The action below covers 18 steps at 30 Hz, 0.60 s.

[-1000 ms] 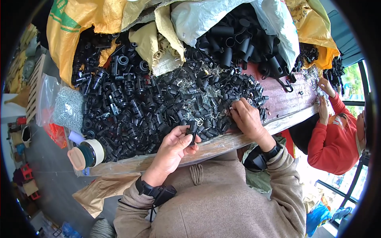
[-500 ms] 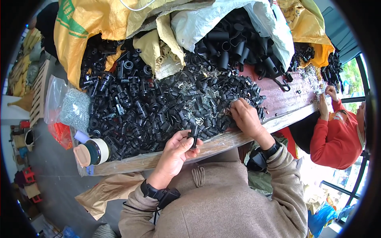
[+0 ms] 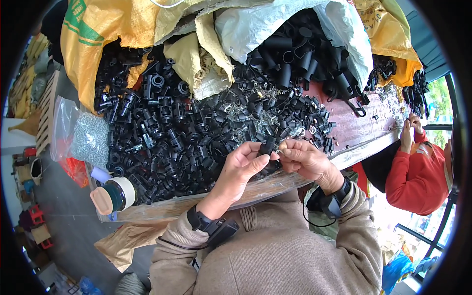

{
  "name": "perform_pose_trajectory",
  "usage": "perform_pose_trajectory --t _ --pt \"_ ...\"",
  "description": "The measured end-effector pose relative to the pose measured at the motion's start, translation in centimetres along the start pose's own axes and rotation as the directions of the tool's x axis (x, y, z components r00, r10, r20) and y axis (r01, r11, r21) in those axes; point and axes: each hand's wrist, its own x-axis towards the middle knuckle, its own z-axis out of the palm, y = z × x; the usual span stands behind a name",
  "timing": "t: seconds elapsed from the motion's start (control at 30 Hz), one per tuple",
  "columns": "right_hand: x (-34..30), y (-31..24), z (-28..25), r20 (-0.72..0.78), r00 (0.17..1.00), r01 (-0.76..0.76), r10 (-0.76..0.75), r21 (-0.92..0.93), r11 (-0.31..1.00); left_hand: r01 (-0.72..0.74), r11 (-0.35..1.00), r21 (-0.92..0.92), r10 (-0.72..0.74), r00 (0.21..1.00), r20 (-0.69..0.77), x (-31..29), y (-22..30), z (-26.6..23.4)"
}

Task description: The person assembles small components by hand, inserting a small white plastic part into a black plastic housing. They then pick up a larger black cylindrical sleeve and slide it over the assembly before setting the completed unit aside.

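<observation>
My left hand [image 3: 241, 164] pinches a small black plastic fitting [image 3: 268, 145] just above the near edge of the table. My right hand [image 3: 302, 158] meets it from the right, fingertips closed on a tiny pale metal piece [image 3: 281, 148] at the fitting's side. Both hands hover over a large heap of black plastic parts [image 3: 167, 137] mixed with small metal clips [image 3: 255, 113]. A dark band sits on each wrist.
Yellow sacks [image 3: 98, 44] and a white sack of black tubes [image 3: 295, 54] lie behind the heap. A clear bag of small metal pieces [image 3: 88, 137] and a capped jar [image 3: 113, 194] sit at left. Another person in a red sleeve [image 3: 418, 172] works at right on the red tabletop [image 3: 359, 130].
My right hand came back from the pile to meet the left hand. The left hand lifted its black fitting slightly up and to the right.
</observation>
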Motion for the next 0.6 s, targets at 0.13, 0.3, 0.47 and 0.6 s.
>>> perform_pose_trajectory --t 0.13,0.3,0.47,0.6 --pt "0.2 0.1 0.1 -0.006 1.0 -0.007 0.006 -0.08 0.997 0.008 1.0 0.001 -0.008 1.0 0.026 0.7 -0.1 0.1" --pt "0.3 0.5 -0.2 -0.026 0.999 0.032 -0.036 -0.129 0.991 0.015 1.0 0.007 -0.015 1.0 0.014 1.2 -0.4 0.1" --pt "-0.1 1.0 0.3 -0.094 0.982 0.132 -0.162 -0.265 0.955 0.013 0.996 -0.088 -0.018 0.998 -0.056 1.1 -0.8 0.2" --pt "-0.6 1.1 1.6 -0.04 0.878 0.254 -0.477 -0.806 0.535 -0.043 0.989 -0.142 0.021 0.988 -0.156 1.1 -1.0 0.8"
